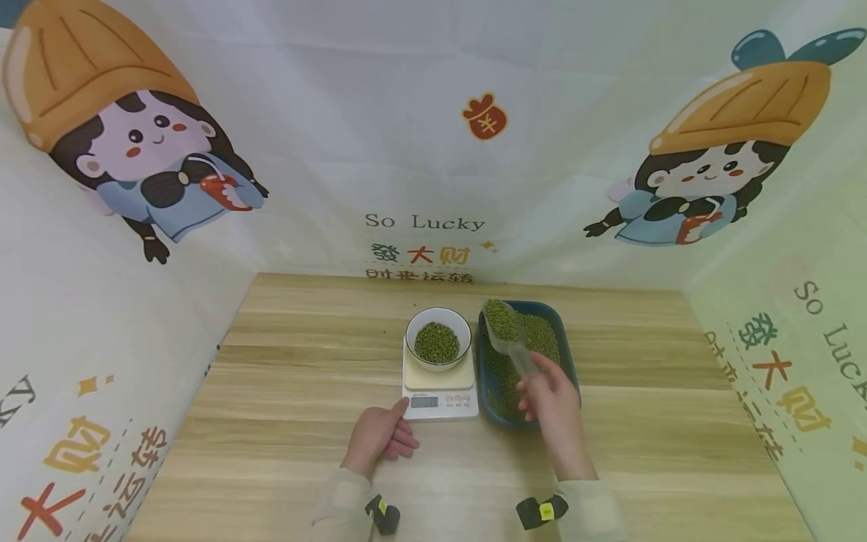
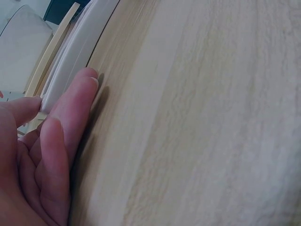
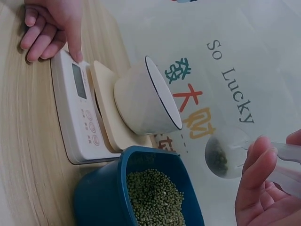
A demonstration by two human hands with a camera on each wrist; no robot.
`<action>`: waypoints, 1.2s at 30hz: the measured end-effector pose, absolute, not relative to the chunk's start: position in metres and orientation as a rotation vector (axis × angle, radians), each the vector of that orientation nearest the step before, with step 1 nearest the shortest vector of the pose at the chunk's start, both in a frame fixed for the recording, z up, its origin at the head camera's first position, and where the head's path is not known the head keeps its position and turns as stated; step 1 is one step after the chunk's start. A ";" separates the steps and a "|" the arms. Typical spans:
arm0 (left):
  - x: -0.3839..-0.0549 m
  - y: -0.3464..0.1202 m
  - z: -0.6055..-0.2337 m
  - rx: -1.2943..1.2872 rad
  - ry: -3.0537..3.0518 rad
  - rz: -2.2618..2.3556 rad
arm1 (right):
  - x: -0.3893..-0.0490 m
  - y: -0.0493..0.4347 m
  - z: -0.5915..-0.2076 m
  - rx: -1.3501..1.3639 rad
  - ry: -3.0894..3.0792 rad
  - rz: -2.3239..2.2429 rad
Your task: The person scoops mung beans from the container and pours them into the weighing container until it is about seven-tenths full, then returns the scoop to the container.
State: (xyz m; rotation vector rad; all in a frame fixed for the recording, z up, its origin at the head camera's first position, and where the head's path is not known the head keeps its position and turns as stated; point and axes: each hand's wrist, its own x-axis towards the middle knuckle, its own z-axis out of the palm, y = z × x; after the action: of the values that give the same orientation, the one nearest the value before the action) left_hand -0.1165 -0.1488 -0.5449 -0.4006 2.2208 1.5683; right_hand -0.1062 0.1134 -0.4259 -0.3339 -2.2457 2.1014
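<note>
The right hand (image 1: 552, 391) is pinching the handle of a clear scoop (image 1: 515, 348) between thumb and fingers, while the left hand (image 1: 384, 434) is holding nothing: its thumb is touching the near left corner of a kitchen scale (image 1: 460, 403), and its other fingers are curving loosely beside the scale, by the worktop (image 1: 284, 391).

The relation that seems to matter most is scoop to bowl: the white bowl (image 1: 437, 366) is sitting on the scale, ahead of the left hand and to the left of the scoop's head. The right hand, through the scoop, is reaching nearer to it.

The scoop's long axis is running from the right hand forward and slightly left, its head pointing away from the person and carrying green beans (image 1: 500, 319). It is hovering above a blue tub (image 3: 101, 193), whose long side is stretching away from the right hand; more beans are lying inside tub and bowl.
</note>
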 end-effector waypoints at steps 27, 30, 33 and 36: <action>-0.116 -0.149 -0.547 -0.395 2.228 1.569 | -0.104 0.115 -0.422 -0.335 -2.237 2.143; -0.116 -0.149 -0.546 -0.393 2.231 1.569 | -0.103 0.112 -0.420 -0.330 -2.246 2.151; -0.115 -0.149 -0.546 -0.398 2.235 1.564 | -0.103 0.109 -0.418 -0.321 -2.259 2.152; -0.115 -0.149 -0.546 -0.394 2.228 1.575 | -0.101 0.108 -0.418 -0.319 -2.282 2.142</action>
State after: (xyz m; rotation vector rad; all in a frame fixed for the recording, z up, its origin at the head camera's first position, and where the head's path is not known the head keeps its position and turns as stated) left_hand -0.1149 -0.1488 -0.5460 -0.3935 2.2278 1.5750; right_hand -0.1015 0.1076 -0.4183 -0.3193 -2.2824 2.1421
